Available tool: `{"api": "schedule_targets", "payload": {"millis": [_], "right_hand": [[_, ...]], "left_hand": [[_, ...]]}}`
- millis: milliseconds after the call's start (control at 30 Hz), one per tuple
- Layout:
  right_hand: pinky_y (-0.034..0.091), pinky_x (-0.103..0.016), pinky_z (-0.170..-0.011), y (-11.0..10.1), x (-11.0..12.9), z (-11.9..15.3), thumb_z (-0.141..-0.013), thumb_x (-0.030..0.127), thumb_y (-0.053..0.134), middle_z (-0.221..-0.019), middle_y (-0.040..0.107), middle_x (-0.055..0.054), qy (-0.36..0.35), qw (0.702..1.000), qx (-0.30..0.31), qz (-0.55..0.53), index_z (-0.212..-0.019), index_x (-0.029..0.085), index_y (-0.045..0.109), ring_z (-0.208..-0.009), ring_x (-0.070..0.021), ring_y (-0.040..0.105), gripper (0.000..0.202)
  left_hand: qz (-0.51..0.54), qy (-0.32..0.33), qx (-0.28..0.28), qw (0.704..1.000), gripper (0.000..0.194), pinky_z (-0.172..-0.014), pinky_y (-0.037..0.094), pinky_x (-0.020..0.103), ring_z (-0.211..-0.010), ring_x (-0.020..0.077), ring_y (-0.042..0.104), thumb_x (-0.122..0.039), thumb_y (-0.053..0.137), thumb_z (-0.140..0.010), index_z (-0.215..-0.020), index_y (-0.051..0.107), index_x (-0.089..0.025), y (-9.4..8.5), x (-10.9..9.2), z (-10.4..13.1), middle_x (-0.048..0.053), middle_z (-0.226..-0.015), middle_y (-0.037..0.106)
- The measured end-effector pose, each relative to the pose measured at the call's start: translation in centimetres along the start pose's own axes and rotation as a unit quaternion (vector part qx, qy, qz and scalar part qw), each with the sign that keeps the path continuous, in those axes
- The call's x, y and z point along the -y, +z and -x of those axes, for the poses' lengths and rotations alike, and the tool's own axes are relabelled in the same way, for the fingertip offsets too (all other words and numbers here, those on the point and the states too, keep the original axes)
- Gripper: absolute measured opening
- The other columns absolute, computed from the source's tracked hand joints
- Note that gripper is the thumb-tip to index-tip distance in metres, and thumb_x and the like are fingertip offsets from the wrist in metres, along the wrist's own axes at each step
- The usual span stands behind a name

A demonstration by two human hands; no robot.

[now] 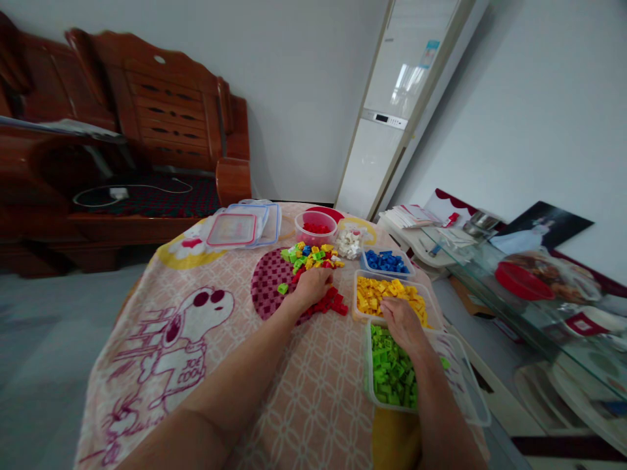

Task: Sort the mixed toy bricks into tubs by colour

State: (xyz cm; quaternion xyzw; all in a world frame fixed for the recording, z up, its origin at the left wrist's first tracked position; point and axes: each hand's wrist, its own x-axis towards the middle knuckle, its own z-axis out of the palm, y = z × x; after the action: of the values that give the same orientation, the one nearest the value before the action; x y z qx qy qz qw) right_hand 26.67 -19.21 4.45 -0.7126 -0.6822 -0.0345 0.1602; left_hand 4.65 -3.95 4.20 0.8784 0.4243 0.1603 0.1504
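Observation:
My left hand [314,288] is at the mixed pile of toy bricks [313,254], its fingers bent and close together; what they hold, if anything, is hidden. Red bricks [334,301] lie just beside it, and a lone green brick [283,288] sits to its left on the round purple checked patch [264,287]. Over the tub of yellow bricks [371,292], my right hand [402,321] has its fingers curled in, their contents too small to make out. Below that hand stands a tub of green bricks [389,372], partly covered by my right forearm.
Blue bricks [386,262] fill a tub farther back, next to loose white bricks [350,243]. A round pink tub [316,228] holds red bricks. Clear lids [232,230] are stacked at the back left. A glass-topped cabinet [490,287] flanks the table's right side.

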Motion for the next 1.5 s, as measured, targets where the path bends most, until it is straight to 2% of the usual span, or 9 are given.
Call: {"api": "schedule_targets", "payload": {"millis": [167,300,600,767,1033,1133,1233,1367,1500], "right_hand": [[0.042,-0.030,-0.088,0.0,-0.1,0.0,-0.094,0.022,0.039,-0.092,0.068,-0.009,-0.002,1.000,0.009,-0.005,-0.081,0.016,0.067,-0.088,-0.0190,0.059,0.032],[0.042,-0.029,-0.087,-0.2,0.0,-0.1,-0.095,0.022,0.038,-0.093,0.068,-0.009,-0.003,1.000,0.017,-0.008,-0.082,0.016,0.066,-0.088,-0.0187,0.058,0.032],[0.041,-0.029,-0.086,-0.3,0.2,-0.1,-0.095,0.021,0.039,-0.088,0.067,-0.007,-0.003,1.000,0.013,-0.008,-0.078,0.018,0.064,-0.088,-0.0194,0.058,0.031],[0.040,-0.029,-0.085,-0.2,0.1,0.0,-0.095,0.021,0.038,-0.086,0.066,-0.007,0.004,1.000,0.017,-0.016,-0.078,0.018,0.063,-0.088,-0.0193,0.058,0.030],[0.041,-0.029,-0.085,-0.4,0.2,0.0,-0.094,0.022,0.039,-0.085,0.066,-0.007,0.001,1.000,0.017,-0.005,-0.079,0.018,0.065,-0.087,-0.0190,0.057,0.030],[0.041,-0.030,-0.088,-0.3,0.1,0.0,-0.094,0.022,0.039,-0.089,0.067,-0.007,0.001,1.000,0.010,-0.003,-0.081,0.018,0.067,-0.090,-0.0193,0.058,0.031],[0.041,-0.029,-0.088,-0.2,0.0,0.0,-0.095,0.022,0.039,-0.090,0.068,-0.007,-0.002,1.000,0.015,-0.003,-0.080,0.018,0.066,-0.090,-0.0190,0.058,0.032],[0.041,-0.029,-0.086,0.0,-0.2,-0.1,-0.095,0.022,0.039,-0.090,0.068,-0.007,-0.005,1.000,0.015,-0.005,-0.079,0.018,0.066,-0.089,-0.0186,0.058,0.031],[0.040,-0.029,-0.088,-0.1,-0.1,0.0,-0.095,0.021,0.038,-0.094,0.068,-0.009,-0.001,1.000,0.016,-0.003,-0.080,0.017,0.066,-0.090,-0.0188,0.058,0.032]], "left_hand": [[0.090,0.011,-0.058,0.994,0.016,-0.070,0.045,0.024,-0.076,0.0156,0.062,-0.011,0.057,-0.075,-0.087,0.068,-0.015,-0.4,-0.4,-0.1,0.005,-0.082,0.070],[0.214,0.046,-0.094,0.971,0.011,-0.065,0.045,0.022,-0.067,0.0120,0.059,-0.010,0.059,-0.073,-0.080,0.067,-0.013,-0.7,-1.6,-0.1,0.002,-0.072,0.067],[0.306,0.109,-0.047,0.945,0.014,-0.063,0.046,0.018,-0.066,0.0097,0.061,-0.007,0.060,-0.072,-0.081,0.068,-0.013,0.8,-5.5,0.8,0.001,-0.074,0.068],[0.313,0.138,-0.050,0.938,0.024,-0.072,0.050,0.020,-0.077,0.0112,0.065,-0.007,0.059,-0.073,-0.093,0.070,-0.013,1.0,-5.6,0.8,0.004,-0.089,0.072],[0.205,0.073,-0.100,0.971,0.024,-0.078,0.050,0.024,-0.079,0.0146,0.065,-0.011,0.055,-0.077,-0.094,0.072,-0.014,-2.1,-1.6,-0.1,0.005,-0.091,0.073],[0.132,0.055,-0.070,0.987,0.023,-0.079,0.049,0.025,-0.079,0.0157,0.065,-0.014,0.055,-0.078,-0.092,0.073,-0.015,-2.6,0.0,-0.3,0.006,-0.089,0.074],[0.056,0.052,-0.024,0.997,0.023,-0.081,0.049,0.025,-0.083,0.0161,0.065,-0.013,0.056,-0.077,-0.091,0.074,-0.018,-2.3,1.0,-0.4,0.005,-0.090,0.074],[-0.021,0.028,0.030,0.999,0.020,-0.079,0.049,0.026,-0.083,0.0176,0.065,-0.014,0.061,-0.073,-0.086,0.075,-0.020,-1.6,1.1,-0.2,0.005,-0.087,0.074],[-0.044,0.028,0.045,0.998,0.016,-0.077,0.050,0.028,-0.084,0.0206,0.065,-0.016,0.061,-0.075,-0.082,0.075,-0.018,-1.5,0.7,0.0,0.008,-0.086,0.072]]}}
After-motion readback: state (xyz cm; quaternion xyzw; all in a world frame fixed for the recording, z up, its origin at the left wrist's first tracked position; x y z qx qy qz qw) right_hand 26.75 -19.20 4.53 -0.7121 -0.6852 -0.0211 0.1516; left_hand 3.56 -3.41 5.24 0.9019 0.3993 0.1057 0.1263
